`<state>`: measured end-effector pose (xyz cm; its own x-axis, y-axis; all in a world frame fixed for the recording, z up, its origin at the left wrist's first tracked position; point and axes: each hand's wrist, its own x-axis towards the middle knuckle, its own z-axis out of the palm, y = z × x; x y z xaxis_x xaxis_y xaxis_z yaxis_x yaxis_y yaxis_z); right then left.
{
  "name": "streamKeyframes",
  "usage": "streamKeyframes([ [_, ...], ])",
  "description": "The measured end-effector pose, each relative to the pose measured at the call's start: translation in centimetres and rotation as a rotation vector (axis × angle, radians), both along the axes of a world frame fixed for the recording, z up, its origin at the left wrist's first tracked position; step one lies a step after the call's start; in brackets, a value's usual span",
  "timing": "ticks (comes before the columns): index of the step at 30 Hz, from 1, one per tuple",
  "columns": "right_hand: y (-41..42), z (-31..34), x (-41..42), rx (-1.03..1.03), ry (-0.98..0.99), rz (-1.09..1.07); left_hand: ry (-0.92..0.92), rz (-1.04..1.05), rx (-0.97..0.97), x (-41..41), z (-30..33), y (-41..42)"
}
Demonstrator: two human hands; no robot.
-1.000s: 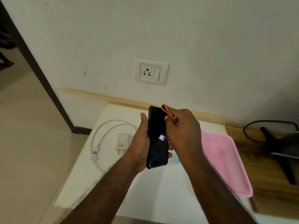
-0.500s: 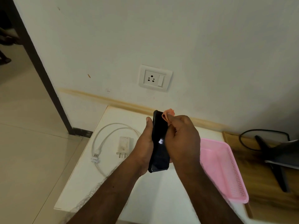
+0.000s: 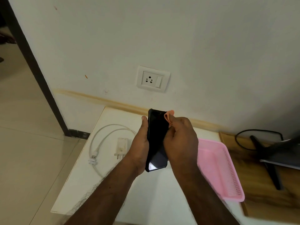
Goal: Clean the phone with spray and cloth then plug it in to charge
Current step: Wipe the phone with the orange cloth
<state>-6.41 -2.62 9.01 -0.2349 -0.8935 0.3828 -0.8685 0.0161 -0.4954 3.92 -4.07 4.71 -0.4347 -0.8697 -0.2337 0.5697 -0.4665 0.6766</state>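
Observation:
A black phone (image 3: 157, 140) stands upright in my left hand (image 3: 140, 146), screen toward me, above the white table (image 3: 146, 192). My right hand (image 3: 180, 140) presses a small orange cloth (image 3: 169, 116) against the phone's right side; only the cloth's top corner shows above my fingers. A white charger plug (image 3: 121, 146) and its coiled white USB cable (image 3: 100, 143) lie on the table to the left. A white wall socket (image 3: 153, 78) with a switch sits on the wall above. No spray bottle is visible.
A pink plastic tray (image 3: 227, 172) rests on the table to the right, partly behind my right arm. Beyond it, a wooden desk (image 3: 259, 184) carries a black monitor stand (image 3: 266, 159) and black cable. A dark door frame (image 3: 40, 86) and tiled floor lie left.
The phone has turned more face-on toward me and my right hand with the cloth has slid along its right side. The view has tilted down slightly.

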Motion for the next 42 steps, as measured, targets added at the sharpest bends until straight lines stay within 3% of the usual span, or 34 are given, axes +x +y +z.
streamKeyframes([
  [3,0.7,0.6,2.4,-0.069,0.074,0.090,-0.007,0.058,-0.025,0.1,0.1,0.0],
  [7,1.3,1.3,3.4,-0.117,0.097,0.374,0.008,0.046,-0.027,0.6,0.1,0.2],
  [13,0.6,1.1,0.0,0.023,0.061,0.126,0.061,0.003,0.025,0.5,0.4,0.2],
  [17,1.4,1.0,2.4,0.011,0.067,0.158,0.044,0.047,0.025,0.8,0.0,0.0],
  [22,1.8,0.8,3.5,-0.042,0.132,0.346,0.171,0.060,0.053,1.5,0.0,-0.3],
  [29,0.8,0.4,0.3,0.036,0.106,0.129,0.084,0.009,0.043,1.1,0.1,-0.1],
  [35,1.7,0.1,5.1,0.009,0.153,0.232,0.128,0.080,0.054,1.4,-0.6,-0.5],
  [38,1.7,0.4,3.7,-0.006,0.191,0.296,0.171,0.071,0.081,1.7,-0.7,-0.6],
  [42,1.1,0.3,0.7,0.072,0.119,0.168,0.114,-0.005,0.095,1.5,-0.8,-0.5],
])
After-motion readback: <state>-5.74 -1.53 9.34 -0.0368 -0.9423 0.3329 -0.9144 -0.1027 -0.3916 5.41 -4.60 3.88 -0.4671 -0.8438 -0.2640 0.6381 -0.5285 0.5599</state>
